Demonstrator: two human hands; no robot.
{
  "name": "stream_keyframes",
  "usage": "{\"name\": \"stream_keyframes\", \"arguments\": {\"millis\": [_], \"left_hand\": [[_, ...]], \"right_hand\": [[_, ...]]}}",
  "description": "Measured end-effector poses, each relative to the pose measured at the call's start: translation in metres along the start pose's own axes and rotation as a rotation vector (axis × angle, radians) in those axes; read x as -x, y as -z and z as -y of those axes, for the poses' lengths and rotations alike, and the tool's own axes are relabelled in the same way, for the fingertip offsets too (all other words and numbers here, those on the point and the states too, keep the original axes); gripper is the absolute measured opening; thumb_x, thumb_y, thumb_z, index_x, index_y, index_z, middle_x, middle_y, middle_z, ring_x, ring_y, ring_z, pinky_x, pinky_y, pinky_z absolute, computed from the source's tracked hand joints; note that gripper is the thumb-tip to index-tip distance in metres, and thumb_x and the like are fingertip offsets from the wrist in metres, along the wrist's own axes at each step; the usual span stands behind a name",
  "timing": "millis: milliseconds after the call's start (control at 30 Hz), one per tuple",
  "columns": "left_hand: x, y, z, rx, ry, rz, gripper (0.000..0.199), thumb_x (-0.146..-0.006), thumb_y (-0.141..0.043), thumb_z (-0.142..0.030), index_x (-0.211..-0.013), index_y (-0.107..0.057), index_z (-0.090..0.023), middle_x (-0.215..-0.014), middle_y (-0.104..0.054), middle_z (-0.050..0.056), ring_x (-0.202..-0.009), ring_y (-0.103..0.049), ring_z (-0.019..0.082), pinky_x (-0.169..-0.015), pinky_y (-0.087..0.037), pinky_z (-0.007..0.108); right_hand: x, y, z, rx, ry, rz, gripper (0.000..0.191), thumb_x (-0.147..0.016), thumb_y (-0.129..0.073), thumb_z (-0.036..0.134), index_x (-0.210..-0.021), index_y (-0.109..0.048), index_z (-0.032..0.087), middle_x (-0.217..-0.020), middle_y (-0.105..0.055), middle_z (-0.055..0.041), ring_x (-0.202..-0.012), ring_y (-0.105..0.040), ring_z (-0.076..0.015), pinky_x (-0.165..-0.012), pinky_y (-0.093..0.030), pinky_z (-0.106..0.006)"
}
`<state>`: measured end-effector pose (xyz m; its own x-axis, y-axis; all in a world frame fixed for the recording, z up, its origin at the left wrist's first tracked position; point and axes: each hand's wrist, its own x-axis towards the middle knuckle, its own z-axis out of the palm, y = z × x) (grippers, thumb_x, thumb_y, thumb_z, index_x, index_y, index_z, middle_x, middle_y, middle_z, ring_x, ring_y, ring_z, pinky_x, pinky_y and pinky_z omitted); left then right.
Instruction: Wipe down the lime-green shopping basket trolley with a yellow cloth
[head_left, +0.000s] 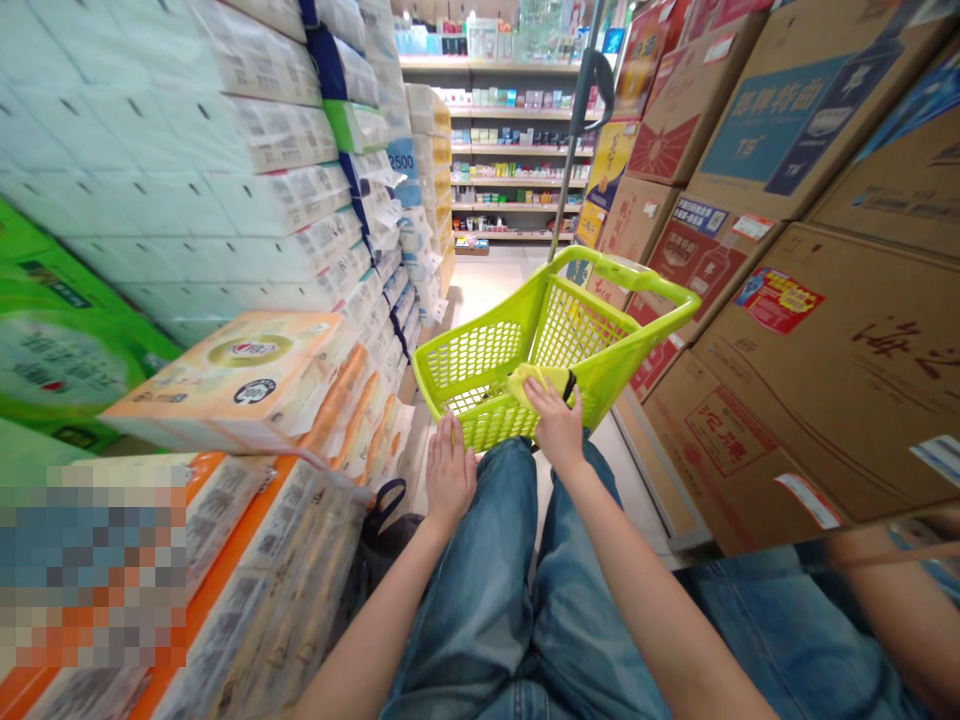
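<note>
A lime-green shopping basket (pixel 480 350) with lattice walls and a raised handle frame stands tilted in front of my knees. On its near rim lies a folded yellow cloth (pixel 531 380), gripped by my right hand (pixel 556 425) with the fingers over it. The cloth touches the basket's near side, close to a black strap-like part. To the left, my left hand (pixel 450 470) rests flat against the basket's near corner, fingers stretched out and holding nothing. The basket's floor is only partly visible through the opening.
Stacked tissue packs (pixel 262 130) wall the left side, with an orange pack (pixel 247 365) jutting out. Cardboard cartons (pixel 810 340) line the right. Behind the basket rises a grey pole (pixel 577 120); shelves (pixel 517 150) stand farther back. Another person's denim-clad leg (pixel 780 630) is at lower right.
</note>
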<state>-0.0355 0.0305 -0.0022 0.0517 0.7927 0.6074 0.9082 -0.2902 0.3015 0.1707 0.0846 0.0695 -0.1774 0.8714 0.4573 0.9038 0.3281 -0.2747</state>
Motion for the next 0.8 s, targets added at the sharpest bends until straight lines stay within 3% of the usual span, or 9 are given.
{"name": "stream_keyframes", "arguments": {"millis": [100,167,267,433,533,667,800], "left_hand": [[0.001,-0.001,-0.001,0.014,0.009,-0.005,0.063,-0.100,-0.033,-0.026,-0.157,-0.008,-0.014,-0.161,-0.025,0.016,-0.151,-0.021,0.026,-0.121,-0.024,0.051],[0.001,-0.002,-0.002,0.019,0.017,-0.008,0.063,-0.100,-0.033,-0.026,-0.157,-0.008,-0.014,-0.161,-0.025,0.016,-0.151,-0.019,0.026,-0.121,-0.024,0.051],[0.002,-0.004,-0.001,0.025,0.019,-0.012,0.063,-0.101,-0.033,-0.027,-0.157,-0.008,-0.014,-0.162,-0.025,0.016,-0.151,-0.019,0.026,-0.120,-0.024,0.052],[0.001,-0.004,0.002,0.005,-0.004,-0.018,0.063,-0.100,-0.033,-0.026,-0.157,-0.010,-0.014,-0.161,-0.026,0.018,-0.151,-0.021,0.027,-0.119,-0.027,0.052],[0.001,-0.003,0.003,-0.015,-0.015,-0.010,0.062,-0.100,-0.033,-0.026,-0.157,-0.011,-0.012,-0.160,-0.028,0.019,-0.150,-0.021,0.028,-0.119,-0.027,0.052],[0.000,-0.001,0.003,-0.014,-0.022,-0.009,0.063,-0.100,-0.033,-0.026,-0.157,-0.011,-0.013,-0.160,-0.027,0.018,-0.151,-0.020,0.028,-0.119,-0.027,0.052],[0.000,-0.001,0.002,0.008,-0.022,-0.025,0.063,-0.100,-0.033,-0.027,-0.157,-0.009,-0.014,-0.161,-0.026,0.017,-0.150,-0.021,0.028,-0.119,-0.026,0.053]], "right_hand": [[-0.009,0.009,-0.029,0.030,-0.134,-0.075,0.076,-0.074,-0.039,-0.001,-0.142,-0.047,0.031,-0.150,-0.050,0.0009,-0.145,-0.035,-0.0166,-0.120,-0.001,-0.054],[-0.011,0.007,-0.025,0.022,-0.187,-0.095,0.075,-0.074,-0.040,0.000,-0.142,-0.048,0.030,-0.150,-0.049,0.0003,-0.145,-0.034,-0.0190,-0.120,-0.004,-0.054],[-0.007,-0.007,0.009,-0.028,-0.186,-0.079,0.074,-0.075,-0.040,0.000,-0.142,-0.049,0.029,-0.150,-0.050,-0.0015,-0.146,-0.033,-0.0214,-0.120,-0.007,-0.053],[0.010,-0.032,0.079,-0.104,-0.031,0.031,0.064,-0.084,-0.041,0.004,-0.144,-0.047,0.026,-0.150,-0.049,-0.0036,-0.147,-0.029,-0.0193,-0.121,-0.007,-0.052],[0.015,-0.034,0.091,-0.128,0.083,0.071,0.056,-0.090,-0.042,0.010,-0.144,-0.046,0.025,-0.151,-0.047,-0.0042,-0.148,-0.028,-0.0180,-0.121,-0.006,-0.050],[0.010,-0.021,0.055,-0.107,0.167,0.062,0.061,-0.086,-0.041,0.004,-0.143,-0.047,0.028,-0.149,-0.050,-0.0029,-0.146,-0.032,-0.0167,-0.121,-0.001,-0.052],[-0.006,-0.002,-0.005,-0.039,0.009,-0.018,0.073,-0.076,-0.038,-0.003,-0.141,-0.049,0.029,-0.148,-0.052,-0.0007,-0.145,-0.034,-0.0164,-0.120,-0.001,-0.055]]}}
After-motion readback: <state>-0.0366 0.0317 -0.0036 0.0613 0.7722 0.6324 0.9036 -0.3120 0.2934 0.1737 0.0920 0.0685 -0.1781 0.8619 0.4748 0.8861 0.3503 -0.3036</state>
